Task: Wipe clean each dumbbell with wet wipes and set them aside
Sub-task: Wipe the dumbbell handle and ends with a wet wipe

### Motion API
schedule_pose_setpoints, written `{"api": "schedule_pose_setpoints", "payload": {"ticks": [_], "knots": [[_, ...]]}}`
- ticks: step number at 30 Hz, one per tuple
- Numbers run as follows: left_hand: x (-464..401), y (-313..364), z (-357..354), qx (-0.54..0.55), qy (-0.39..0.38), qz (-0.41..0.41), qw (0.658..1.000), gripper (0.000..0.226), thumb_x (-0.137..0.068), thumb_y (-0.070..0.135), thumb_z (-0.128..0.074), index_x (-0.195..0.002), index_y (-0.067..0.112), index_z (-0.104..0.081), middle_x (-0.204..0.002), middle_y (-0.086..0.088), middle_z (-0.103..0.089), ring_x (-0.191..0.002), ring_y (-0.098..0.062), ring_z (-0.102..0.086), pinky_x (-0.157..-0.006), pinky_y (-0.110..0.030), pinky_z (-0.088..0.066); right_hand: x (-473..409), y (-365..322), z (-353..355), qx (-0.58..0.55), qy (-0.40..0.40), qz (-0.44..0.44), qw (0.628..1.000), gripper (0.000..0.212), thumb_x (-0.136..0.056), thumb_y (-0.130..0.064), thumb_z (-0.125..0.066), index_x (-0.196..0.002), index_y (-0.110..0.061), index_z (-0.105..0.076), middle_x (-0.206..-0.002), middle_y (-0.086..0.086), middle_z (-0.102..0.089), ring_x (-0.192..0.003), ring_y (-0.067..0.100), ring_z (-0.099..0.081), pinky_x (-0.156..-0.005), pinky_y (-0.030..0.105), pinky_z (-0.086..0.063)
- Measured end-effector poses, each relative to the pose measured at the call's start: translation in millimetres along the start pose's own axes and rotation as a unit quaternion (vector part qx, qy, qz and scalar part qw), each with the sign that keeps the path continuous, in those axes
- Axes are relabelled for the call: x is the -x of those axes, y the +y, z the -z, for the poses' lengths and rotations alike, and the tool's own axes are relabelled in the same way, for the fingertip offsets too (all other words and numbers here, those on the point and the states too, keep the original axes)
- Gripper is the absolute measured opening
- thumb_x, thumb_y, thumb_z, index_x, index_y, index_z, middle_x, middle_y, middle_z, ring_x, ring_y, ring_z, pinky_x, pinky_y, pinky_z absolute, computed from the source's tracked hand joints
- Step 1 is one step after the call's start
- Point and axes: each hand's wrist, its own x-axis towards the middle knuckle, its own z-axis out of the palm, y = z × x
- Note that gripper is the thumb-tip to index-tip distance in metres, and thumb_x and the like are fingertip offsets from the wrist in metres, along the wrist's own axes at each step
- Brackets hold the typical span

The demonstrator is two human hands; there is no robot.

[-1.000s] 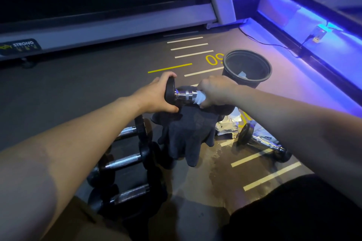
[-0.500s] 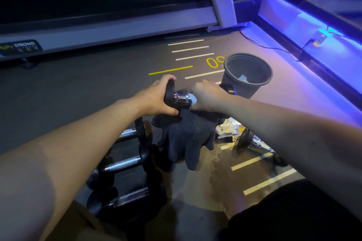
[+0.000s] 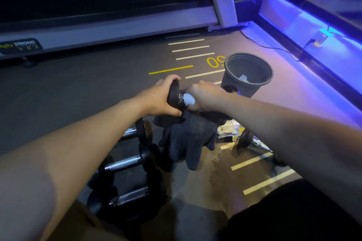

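Note:
I hold a black dumbbell (image 3: 173, 96) in the air over the floor. My left hand (image 3: 159, 98) grips its left head. My right hand (image 3: 204, 96) is wrapped round the chrome handle with a white wet wipe (image 3: 189, 100) pressed against it; the wipe sits right next to the left head. A dark cloth (image 3: 191, 139) hangs down below the dumbbell. Three more dumbbells (image 3: 125, 162) lie in a row on the floor at the lower left. Another dumbbell (image 3: 252, 141) lies on the floor to the right, partly hidden by my right forearm.
A black bin (image 3: 229, 76) with a scrap of white inside stands just beyond my right hand. A pack of wipes (image 3: 229, 132) lies under my right arm. A treadmill base (image 3: 109, 29) runs along the back. A blue-lit ledge (image 3: 313, 31) borders the right side. The floor is wet at the lower middle.
My right hand has slid the wipe leftward along the handle, from near its right end up to the left head. The view has dropped slightly.

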Motion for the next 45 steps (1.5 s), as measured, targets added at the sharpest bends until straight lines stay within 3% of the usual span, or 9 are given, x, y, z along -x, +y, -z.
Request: {"api": "schedule_pose_setpoints", "payload": {"ticks": [5,11,15,19,22,29,38,42,45], "knots": [[-1.5,1.4,0.6,-0.001,0.005,-0.004,1.000,0.101,-0.064,0.042,-0.088,-0.141,0.041,-0.023,-0.139,-0.001,-0.043,-0.119,-0.024,-0.052,-0.100,-0.043,-0.046,11.9,14.7,6.6,0.067,-0.012,-0.011,0.998,0.032,-0.070,-0.039,-0.073,-0.096,-0.020,-0.068,-0.092,0.008,-0.068,-0.090,0.031,-0.063,-0.066,0.032,-0.041],[-1.1,-1.6,0.9,0.006,0.007,-0.011,1.000,0.102,-0.062,0.043,-0.089,-0.141,0.040,-0.025,-0.139,0.001,-0.044,-0.120,-0.022,-0.051,-0.101,-0.045,-0.046,25.7,42.1,6.7,0.176,-0.034,-0.017,0.984,0.050,-0.076,-0.061,-0.066,-0.108,-0.022,-0.065,-0.103,0.005,-0.069,-0.102,0.026,-0.062,-0.102,0.043,-0.034],[-1.7,-2.0,1.6,0.035,0.005,-0.017,0.999,0.102,-0.061,0.037,-0.092,-0.141,0.037,-0.028,-0.136,0.001,-0.043,-0.118,-0.020,-0.049,-0.099,-0.035,-0.043,37.2,52.7,5.3,0.099,-0.035,-0.053,0.993,0.061,-0.075,-0.059,-0.070,-0.124,-0.024,-0.060,-0.120,0.005,-0.054,-0.115,0.033,-0.053,-0.088,0.047,-0.042],[-2.0,-4.4,2.9,0.121,-0.018,-0.017,0.992,0.102,-0.061,0.025,-0.095,-0.140,0.034,-0.031,-0.128,0.005,-0.047,-0.109,-0.012,-0.052,-0.083,-0.013,-0.039,39.7,55.8,5.5,0.021,-0.038,-0.104,0.994,0.063,-0.068,-0.056,-0.077,-0.122,-0.027,-0.061,-0.115,0.005,-0.051,-0.102,0.033,-0.061,-0.075,0.038,-0.048],[-2.9,-5.3,-0.6,0.160,-0.023,-0.004,0.987,0.106,-0.062,0.022,-0.095,-0.143,0.035,-0.028,-0.133,0.005,-0.047,-0.113,-0.014,-0.054,-0.088,-0.017,-0.040,39.1,56.2,5.0,-0.015,-0.034,-0.116,0.993,0.055,-0.066,-0.048,-0.081,-0.113,-0.023,-0.066,-0.112,0.008,-0.054,-0.092,0.030,-0.060,-0.067,0.032,-0.044],[0.3,-7.2,-14.4,0.215,0.016,0.012,0.976,0.102,-0.065,0.013,-0.093,-0.143,0.029,-0.030,-0.129,-0.002,-0.052,-0.109,-0.015,-0.056,-0.075,0.002,-0.038,42.8,56.8,-1.6,-0.026,-0.004,-0.109,0.994,0.047,-0.067,-0.042,-0.080,-0.106,-0.018,-0.069,-0.106,0.007,-0.055,-0.087,0.030,-0.062,-0.072,0.032,-0.050],[15.0,21.7,29.7,0.277,0.112,-0.067,0.952,0.104,-0.062,0.008,-0.092,-0.142,0.042,-0.034,-0.122,0.011,-0.049,-0.114,-0.017,-0.057,-0.091,-0.018,-0.052,51.1,58.1,19.6,-0.075,0.131,-0.110,0.982,0.039,-0.068,-0.043,-0.075,-0.103,-0.025,-0.071,-0.110,0.008,-0.051,-0.099,0.030,-0.058,-0.074,0.034,-0.046],[23.1,27.9,39.7,0.278,0.138,-0.065,0.948,0.095,-0.070,0.000,-0.086,-0.143,0.037,-0.037,-0.115,0.014,-0.050,-0.109,-0.012,-0.057,-0.087,-0.007,-0.046,47.6,42.5,-2.0,-0.192,0.135,-0.104,0.966,0.030,-0.064,-0.050,-0.070,-0.087,-0.030,-0.066,-0.096,0.004,-0.057,-0.091,0.027,-0.061,-0.069,0.032,-0.045],[26.7,21.2,36.1,0.268,0.125,-0.052,0.954,0.094,-0.071,-0.002,-0.085,-0.145,0.032,-0.037,-0.111,0.007,-0.051,-0.101,-0.011,-0.059,-0.085,-0.007,-0.046,43.7,31.9,-18.3,-0.217,0.095,-0.120,0.964,0.042,-0.068,-0.049,-0.072,-0.105,-0.031,-0.066,-0.105,0.003,-0.054,-0.096,0.025,-0.057,-0.080,0.035,-0.050]]}}
